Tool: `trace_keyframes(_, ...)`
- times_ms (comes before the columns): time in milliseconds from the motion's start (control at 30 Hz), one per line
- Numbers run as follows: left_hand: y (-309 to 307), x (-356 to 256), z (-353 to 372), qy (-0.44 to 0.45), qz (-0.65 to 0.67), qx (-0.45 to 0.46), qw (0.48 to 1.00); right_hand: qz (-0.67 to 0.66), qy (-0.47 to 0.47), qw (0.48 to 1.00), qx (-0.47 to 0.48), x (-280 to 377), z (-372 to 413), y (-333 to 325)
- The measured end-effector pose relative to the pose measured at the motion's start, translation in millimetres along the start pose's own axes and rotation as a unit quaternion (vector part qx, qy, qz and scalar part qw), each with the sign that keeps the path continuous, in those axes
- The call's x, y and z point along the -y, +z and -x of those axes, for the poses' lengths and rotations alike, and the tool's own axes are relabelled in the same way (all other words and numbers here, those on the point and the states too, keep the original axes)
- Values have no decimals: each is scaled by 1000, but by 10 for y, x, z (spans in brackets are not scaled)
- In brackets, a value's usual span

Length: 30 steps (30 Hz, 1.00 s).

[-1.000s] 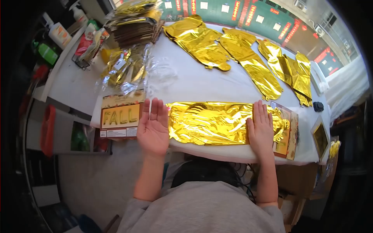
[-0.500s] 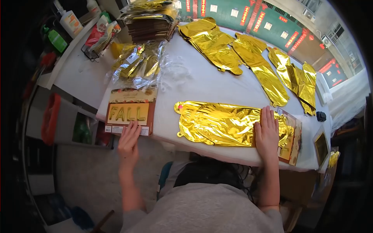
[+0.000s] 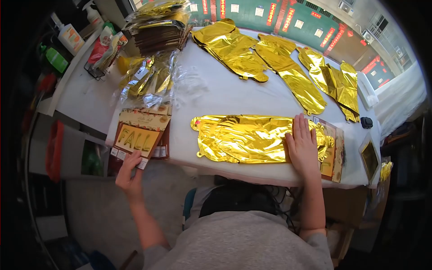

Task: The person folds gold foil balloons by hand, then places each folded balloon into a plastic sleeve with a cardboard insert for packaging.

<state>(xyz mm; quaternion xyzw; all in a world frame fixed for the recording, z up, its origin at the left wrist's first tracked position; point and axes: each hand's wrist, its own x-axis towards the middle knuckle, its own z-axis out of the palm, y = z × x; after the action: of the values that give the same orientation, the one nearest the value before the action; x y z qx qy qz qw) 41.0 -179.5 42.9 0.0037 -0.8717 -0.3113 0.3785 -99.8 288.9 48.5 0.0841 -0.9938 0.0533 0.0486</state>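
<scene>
At the table's left front edge, my left hand (image 3: 129, 173) pinches the lower edge of a printed FALL card (image 3: 137, 130). The card is tilted, and part of another card shows beneath its right side. My right hand (image 3: 303, 146) lies flat, fingers stretched, on the right part of a folded gold foil balloon (image 3: 243, 138). Under the foil's right end lies another printed card (image 3: 335, 155), partly covered.
Gold foil pieces (image 3: 231, 47) lie along the table's back. A stack of packages (image 3: 159, 33) and clear plastic bags (image 3: 148, 78) stand back left. A small black object (image 3: 366, 122) and a framed gold piece (image 3: 370, 162) are at the right.
My left hand has closed on the top FALL card and shifted it left and down, turning it and uncovering the card below. My right hand stays on the foil. The whole view has shifted slightly.
</scene>
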Motion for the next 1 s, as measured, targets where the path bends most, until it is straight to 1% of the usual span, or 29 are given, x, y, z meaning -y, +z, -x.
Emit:
trace_keyframes(100,-41,57,31,14,-29,-14,999,-40,8,999,-8,21,2,-47)
trace_keyframes(133,-69,94,75,51,-47,-53,996,-59,10,998,-17,27,9,-65)
trace_keyframes(167,-94,141,143,50,-47,-52,996,-59,10,998,-15,24,11,-84)
trace_keyframes(200,-103,132,177,32,-16,-155,987,-70,-3,997,-41,14,13,-105)
trace_keyframes(233,-104,123,197,13,16,-256,966,-81,-16,994,-68,5,17,-132)
trace_keyframes(267,-135,95,223,45,10,-302,952,-80,-14,994,-68,0,27,-163)
trace_keyframes(300,-220,134,313,45,12,-301,953,-47,-33,994,-94,-2,42,-204)
trace_keyframes(333,-378,208,465,38,-92,-355,930,-14,-51,991,-121,-2,58,-261)
trace_keyframes(367,-448,250,544,30,-194,-405,893,-11,-49,991,-121,46,82,-367)
trace_keyframes(400,-410,59,419,29,-192,-404,894,-147,-111,978,-95,155,117,-504)
trace_keyframes(433,-332,-333,181,35,21,-402,915,-279,-170,943,-66,275,153,-607)
trace_keyframes(467,-189,-638,35,40,234,-382,893,-353,-196,913,-54,400,181,-669)
trace_keyframes(500,24,-784,41,40,236,-381,893,-424,-222,877,-42,530,200,-698)
trace_keyframes(533,251,-906,76,-57,345,-360,865,-471,-229,849,-71,638,223,-697)
trace_keyframes(567,432,-1012,71,-152,447,-331,817,-469,-229,850,-73,687,233,-708)
trace_keyframes(600,556,-1095,-29,-129,616,-197,752,-550,-193,810,-65,716,240,-724)
trace_keyframes(633,678,-1184,-158,-98,753,-53,648,-625,-157,763,-57,719,245,-736)
trace_keyframes(667,844,-1380,-251,-145,691,-61,705,-665,-106,735,-81,681,289,-701)
trace_keyframes(700,976,-1520,-323,-192,622,-68,756,-713,-49,688,-126,675,302,-656)
trace_keyframes(767,1110,-1498,-407,-211,564,37,797,-706,65,702,-71,427,411,-666)
trace_keyframes(800,1166,-1444,-435,-210,502,101,833,-704,68,703,-73,373,444,-662)
trace_keyframes(833,1177,-1335,-425,-213,406,191,868,-722,98,677,-104,332,471,-654)
trace_keyframes(867,1176,-1274,-460,-63,254,223,939,-738,127,648,-136,310,493,-637)
trace_keyframes(900,1190,-1237,-503,91,89,242,962,-737,128,650,-137,315,527,-608)
trace_keyframes(933,1227,-1210,-499,87,92,246,961,-717,147,664,-154,328,574,-558)
trace_keyframes(967,1246,-1184,-489,103,44,275,955,-697,164,676,-171,353,616,-507)
trace_keyframes(1000,1254,-1162,-473,120,-4,303,945,-692,172,685,-148,371,636,-448)
